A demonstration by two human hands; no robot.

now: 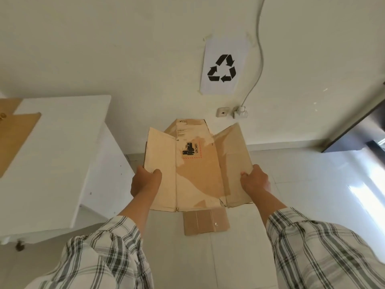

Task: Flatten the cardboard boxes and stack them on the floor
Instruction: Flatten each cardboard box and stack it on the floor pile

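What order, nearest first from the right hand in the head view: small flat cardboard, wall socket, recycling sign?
From the right hand:
1. Small flat cardboard, on the floor below and to its left.
2. Wall socket, low on the wall.
3. Recycling sign, higher on the wall.

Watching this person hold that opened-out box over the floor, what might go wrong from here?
Two things, I think. The held box is gripped only at its side flaps by the left hand and right hand, and both flaps angle upward, so it may spring open instead of lying flat. It is also wider than the small flattened piece on the floor, so it could land off-centre and slide.
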